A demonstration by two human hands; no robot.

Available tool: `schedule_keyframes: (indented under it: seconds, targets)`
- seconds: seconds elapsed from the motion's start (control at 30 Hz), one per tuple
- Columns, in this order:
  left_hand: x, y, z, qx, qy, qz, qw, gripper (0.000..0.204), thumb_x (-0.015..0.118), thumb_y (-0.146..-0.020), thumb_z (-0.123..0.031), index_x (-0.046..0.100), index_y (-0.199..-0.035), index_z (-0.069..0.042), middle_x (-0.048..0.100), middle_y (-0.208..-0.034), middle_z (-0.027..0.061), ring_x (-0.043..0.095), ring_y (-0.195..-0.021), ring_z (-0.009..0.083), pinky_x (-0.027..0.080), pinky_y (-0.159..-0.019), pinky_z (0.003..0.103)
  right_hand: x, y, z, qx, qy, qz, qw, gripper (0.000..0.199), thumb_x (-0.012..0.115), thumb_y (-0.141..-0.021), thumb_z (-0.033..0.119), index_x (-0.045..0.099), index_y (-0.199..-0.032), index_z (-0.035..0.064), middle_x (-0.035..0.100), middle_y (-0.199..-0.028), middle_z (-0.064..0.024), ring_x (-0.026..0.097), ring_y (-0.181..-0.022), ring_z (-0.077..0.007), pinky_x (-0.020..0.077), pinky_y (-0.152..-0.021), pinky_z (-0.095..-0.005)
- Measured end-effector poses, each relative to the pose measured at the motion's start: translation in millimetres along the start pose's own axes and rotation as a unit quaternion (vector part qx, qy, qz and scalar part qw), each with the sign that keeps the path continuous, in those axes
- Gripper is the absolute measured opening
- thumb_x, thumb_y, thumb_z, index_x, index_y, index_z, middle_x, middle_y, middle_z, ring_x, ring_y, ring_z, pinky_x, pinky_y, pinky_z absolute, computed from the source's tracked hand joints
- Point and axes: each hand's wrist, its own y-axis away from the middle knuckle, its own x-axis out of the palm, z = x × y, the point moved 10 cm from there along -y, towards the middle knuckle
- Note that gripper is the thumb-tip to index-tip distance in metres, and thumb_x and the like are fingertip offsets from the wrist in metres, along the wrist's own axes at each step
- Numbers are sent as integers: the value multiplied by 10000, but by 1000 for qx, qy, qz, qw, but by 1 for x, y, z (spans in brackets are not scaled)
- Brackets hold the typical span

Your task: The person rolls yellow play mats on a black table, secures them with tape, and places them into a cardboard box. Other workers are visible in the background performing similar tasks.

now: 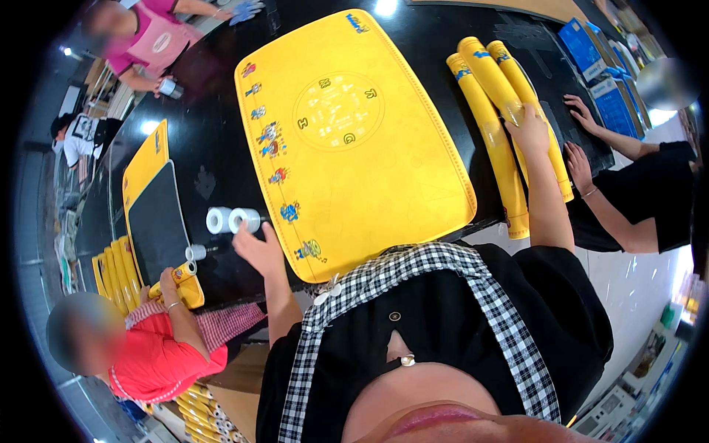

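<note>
A yellow mat [384,177] with cartoon figures down its left side and a printed circle lies flat in front of me. To its right are three rolled yellow mats [491,151] side by side. My right hand [530,133] is closed around the near end of the middle rolled mat [489,72]. On the other side, my left hand [260,249] has its fingers apart and holds nothing. It is at the near side of a white tape roll [244,219]; whether a fingertip touches it I cannot tell. A second white roll [218,220] sits just left of that one.
A co-worker in red [166,332] handles a rolled mat at left, beside a partly dark mat [156,214]. Another co-worker's hands [580,159] rest on the black table [210,92] at right, near blue boxes [617,103]. Someone in a pink apron [159,40] stands across the table.
</note>
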Motion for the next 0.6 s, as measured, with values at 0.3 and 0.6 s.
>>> schedule_keyframes:
  seconds: [0.3, 0.6]
  targets:
    - [50, 94, 33, -275, 83, 259, 922, 479, 676, -948, -333, 609, -1213, 61, 653, -1142, 239, 615, -1096, 374, 499, -920, 444, 105, 134, 87, -90, -122, 127, 980, 798, 753, -864, 455, 441, -1432, -12, 571, -1296, -266, 556, -1227, -401, 473, -1040, -469]
    - [92, 31, 31, -300, 176, 302, 887, 460, 594, -998, -418, 623, -1133, 21, 718, -1059, 237, 701, -1018, 378, 529, -848, 451, 155, 98, 127, -31, -459, 381, 802, 394, 683, -967, 280, 658, -1236, -6, 737, -1095, -135, 714, -996, -251, 549, -879, -375]
